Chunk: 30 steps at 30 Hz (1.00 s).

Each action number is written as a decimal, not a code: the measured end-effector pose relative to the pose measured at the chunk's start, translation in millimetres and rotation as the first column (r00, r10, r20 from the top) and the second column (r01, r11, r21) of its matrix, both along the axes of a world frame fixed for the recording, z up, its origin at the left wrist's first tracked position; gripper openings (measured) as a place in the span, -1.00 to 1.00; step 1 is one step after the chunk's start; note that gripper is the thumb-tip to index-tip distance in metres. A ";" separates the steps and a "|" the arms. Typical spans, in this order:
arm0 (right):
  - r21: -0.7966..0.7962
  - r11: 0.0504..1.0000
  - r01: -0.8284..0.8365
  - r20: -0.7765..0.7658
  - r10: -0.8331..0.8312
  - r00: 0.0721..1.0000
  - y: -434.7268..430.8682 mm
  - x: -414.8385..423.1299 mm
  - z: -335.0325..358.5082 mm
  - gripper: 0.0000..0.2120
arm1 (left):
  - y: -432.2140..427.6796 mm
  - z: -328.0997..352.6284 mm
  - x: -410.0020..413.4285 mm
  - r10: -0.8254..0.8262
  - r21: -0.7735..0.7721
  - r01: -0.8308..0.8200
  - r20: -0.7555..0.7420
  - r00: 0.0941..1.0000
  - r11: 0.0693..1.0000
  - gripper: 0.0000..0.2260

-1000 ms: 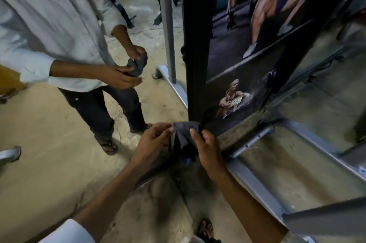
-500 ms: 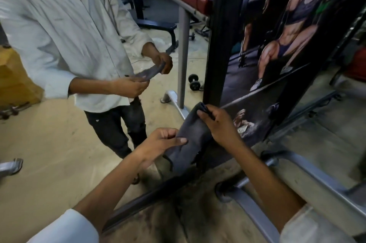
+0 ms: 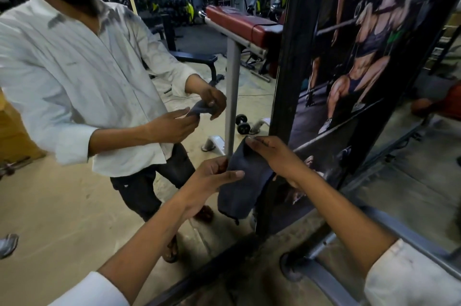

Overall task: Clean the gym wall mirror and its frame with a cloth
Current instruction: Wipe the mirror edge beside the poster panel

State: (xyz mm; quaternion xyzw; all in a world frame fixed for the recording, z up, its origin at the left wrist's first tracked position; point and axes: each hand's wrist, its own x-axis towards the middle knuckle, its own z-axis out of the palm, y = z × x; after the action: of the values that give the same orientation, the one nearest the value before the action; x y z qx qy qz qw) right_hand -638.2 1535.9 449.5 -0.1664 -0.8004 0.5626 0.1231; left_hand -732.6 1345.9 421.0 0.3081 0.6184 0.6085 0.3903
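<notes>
Cloth (image 3: 245,181), bunched low at the frame (image 3: 287,68) a second ago, now hangs unfolded before it, right hand (image 3: 277,156) pinching its top corner, left hand (image 3: 209,181) gripping its side edge.

The cloth (image 3: 245,181) is soft, matt, dark grey fabric. The mirror (image 3: 62,206) is smooth, glossy glass; its frame (image 3: 287,81) looks black, matt and scuffed. The floor (image 3: 249,280) is rough, stained concrete.
</notes>
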 end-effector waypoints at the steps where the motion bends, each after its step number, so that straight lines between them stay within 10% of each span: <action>1: 0.097 0.995 0.021 0.008 -0.021 1.000 4.4 -4.3 1.2 -0.70 | 2.8 3.9 -2.1 0.005 0.024 -0.005 0.007 1.000 1.000 -0.64; 4: 0.465 0.875 0.135 -0.099 -0.100 0.990 14.0 -11.8 8.5 -0.51 | 12.9 16.5 -7.2 0.096 0.074 -0.096 -0.006 0.995 0.993 -0.62; 9: 0.625 0.780 0.010 -0.150 0.108 0.983 7.8 3.8 15.5 -0.27 | 33.1 43.3 -16.1 0.216 0.187 -0.221 0.044 0.975 0.957 -0.41; 16: 0.343 0.936 -0.078 -0.268 0.177 0.947 61.4 -3.4 51.1 -0.79 | 52.8 90.7 -31.4 0.163 0.163 -0.111 -0.357 0.920 0.980 -0.54; 21: 0.226 0.967 -0.120 -0.417 0.208 0.885 81.1 -0.4 95.3 -0.89 | 64.9 136.3 -23.9 0.248 0.165 -0.186 -0.683 0.687 0.969 -0.78; 30: 0.058 0.957 -0.284 -0.595 0.262 0.760 93.5 -4.1 199.3 -0.61 | 90.8 264.2 -15.5 0.355 0.357 -0.101 -0.772 0.527 0.928 -0.82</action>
State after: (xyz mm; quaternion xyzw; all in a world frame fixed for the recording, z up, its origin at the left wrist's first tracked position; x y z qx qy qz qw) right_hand -642.2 1629.5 648.8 0.1350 -0.7262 0.6123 0.2820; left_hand -748.1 1436.7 685.2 0.5219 0.6748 0.5165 -0.0743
